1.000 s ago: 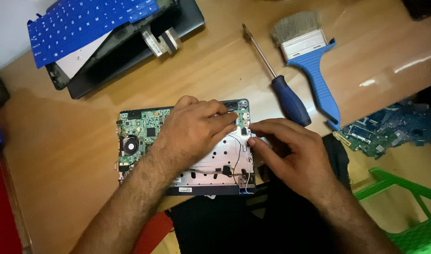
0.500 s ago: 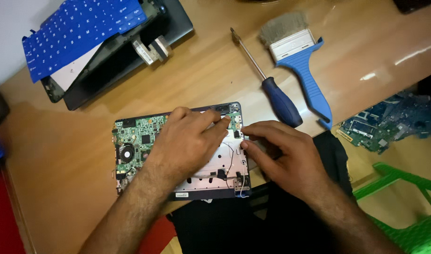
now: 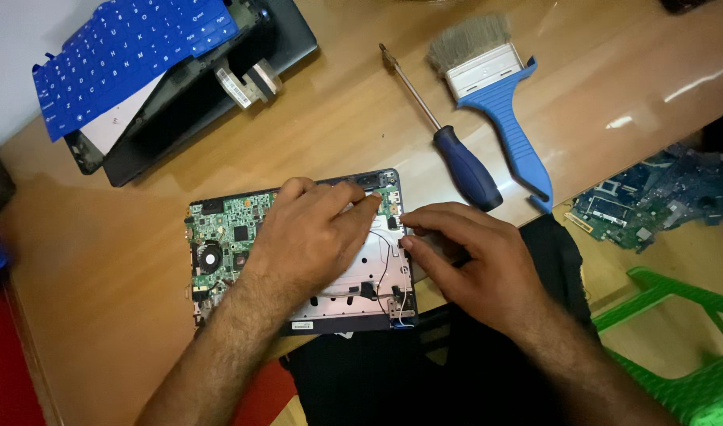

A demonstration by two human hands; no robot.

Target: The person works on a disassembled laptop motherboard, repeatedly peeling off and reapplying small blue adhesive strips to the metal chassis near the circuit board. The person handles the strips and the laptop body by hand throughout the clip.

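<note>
From the head camera, my left hand (image 3: 314,237) lies flat over the opened laptop base (image 3: 298,260), fingers spread and pressing on its green circuit board (image 3: 227,237) to keep it from sliding on the tabletop (image 3: 338,126). My right hand (image 3: 472,260) grips the base's right edge, fingertips pinched near a corner of the board; whether they hold some small part I cannot tell. The blue-handled screwdriver (image 3: 464,166) and blue brush (image 3: 495,87) lie just beyond, within reach. The detached blue keyboard (image 3: 133,55) rests on a dark casing (image 3: 219,95), set well apart.
</note>
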